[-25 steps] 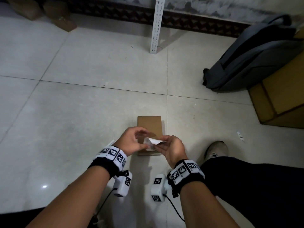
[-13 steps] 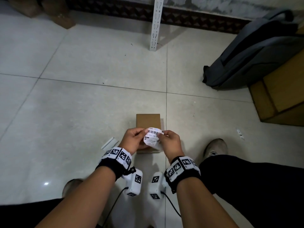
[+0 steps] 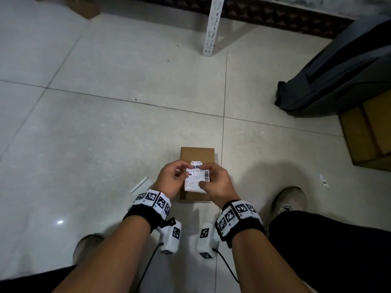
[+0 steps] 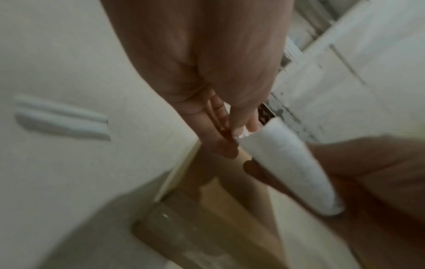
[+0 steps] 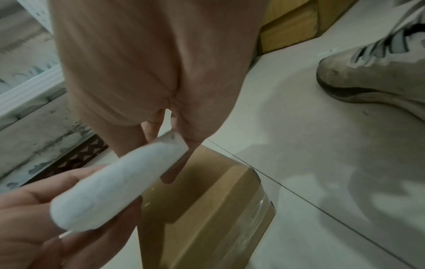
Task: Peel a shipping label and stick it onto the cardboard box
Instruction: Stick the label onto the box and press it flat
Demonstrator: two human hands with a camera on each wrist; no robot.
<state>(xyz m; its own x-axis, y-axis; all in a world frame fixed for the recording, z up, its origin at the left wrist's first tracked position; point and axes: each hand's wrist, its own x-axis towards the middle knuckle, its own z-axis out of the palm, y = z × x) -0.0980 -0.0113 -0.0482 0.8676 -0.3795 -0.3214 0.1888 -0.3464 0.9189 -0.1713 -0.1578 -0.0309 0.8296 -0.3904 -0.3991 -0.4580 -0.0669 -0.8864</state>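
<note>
I hold the shipping label (image 3: 195, 178) between both hands just below the middle of the head view, printed side up, its barcodes and number line facing me. My left hand (image 3: 172, 180) pinches its left edge with curled fingers, and my right hand (image 3: 215, 181) pinches the right edge, thumb on the lower part of the paper. In both wrist views the label bows into a curved white sheet, blurred, above the cardboard box (image 3: 197, 155). The box lies flat on the pale tiled floor (image 3: 105, 134) directly under my hands, its far end showing beyond the label at frame centre; I cannot tell whether the label touches it. A thin white strip (image 3: 141, 185) lies on the floor left of my left wrist. At the upper right a dark grey backpack (image 3: 338, 77) leans against larger brown cartons (image 3: 368, 134). A white perforated post (image 3: 212, 26) stands at the top centre. My shoe (image 3: 289, 200) sits right of the box.
</note>
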